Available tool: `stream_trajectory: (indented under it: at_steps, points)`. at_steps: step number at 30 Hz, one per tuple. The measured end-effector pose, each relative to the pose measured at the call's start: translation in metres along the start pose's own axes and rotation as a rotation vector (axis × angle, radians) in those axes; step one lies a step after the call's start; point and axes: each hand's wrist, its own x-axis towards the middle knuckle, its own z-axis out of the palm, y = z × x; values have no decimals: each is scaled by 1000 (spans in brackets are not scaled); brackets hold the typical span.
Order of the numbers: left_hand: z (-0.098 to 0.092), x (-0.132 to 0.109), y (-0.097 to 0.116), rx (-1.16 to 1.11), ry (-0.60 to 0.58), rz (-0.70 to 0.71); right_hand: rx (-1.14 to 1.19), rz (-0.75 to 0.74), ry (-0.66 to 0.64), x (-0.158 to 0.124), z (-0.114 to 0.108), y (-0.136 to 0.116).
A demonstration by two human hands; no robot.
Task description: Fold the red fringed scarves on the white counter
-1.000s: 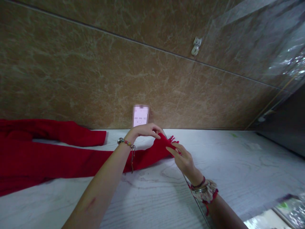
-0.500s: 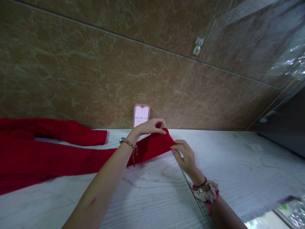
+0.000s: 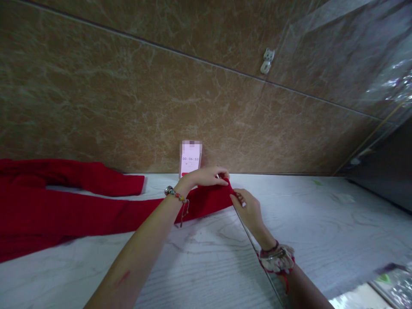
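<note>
A red garment (image 3: 74, 213) stretches in from the left edge along a pale wood-grain table (image 3: 206, 266). One long narrow part, a sleeve or a leg, runs under my left forearm. At its end, my left hand (image 3: 210, 176) pinches the far corner between thumb and fingers. My right hand (image 3: 249, 210) is closed on the same end edge, slightly nearer to me and to the right. Between the two hands the edge is drawn taut. A second red strip of the garment lies farther back, its end flat on the table. My left forearm covers some of the cloth.
A phone (image 3: 190, 156) showing a timer leans against the brown marbled wall (image 3: 128, 107) behind my left hand. Higher up is a small white cat-shaped hook (image 3: 267, 61). A dark panel (image 3: 383, 167) stands at the right, with shiny plastic (image 3: 397, 283) at the lower right.
My left hand has come down slightly toward me with the far corner of the cloth, nearer to my right hand. More of the phone shows. My right hand has barely moved.
</note>
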Motion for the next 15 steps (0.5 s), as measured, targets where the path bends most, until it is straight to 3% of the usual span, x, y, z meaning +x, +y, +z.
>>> stream_trajectory:
  at_steps: [10,15]
  points:
    - [7,5,5,26,-20,41,-5,-45,21,0,-2,2]
    - [4,0,-2,-35,-86,-35,-6,-26,62,0,-4,2]
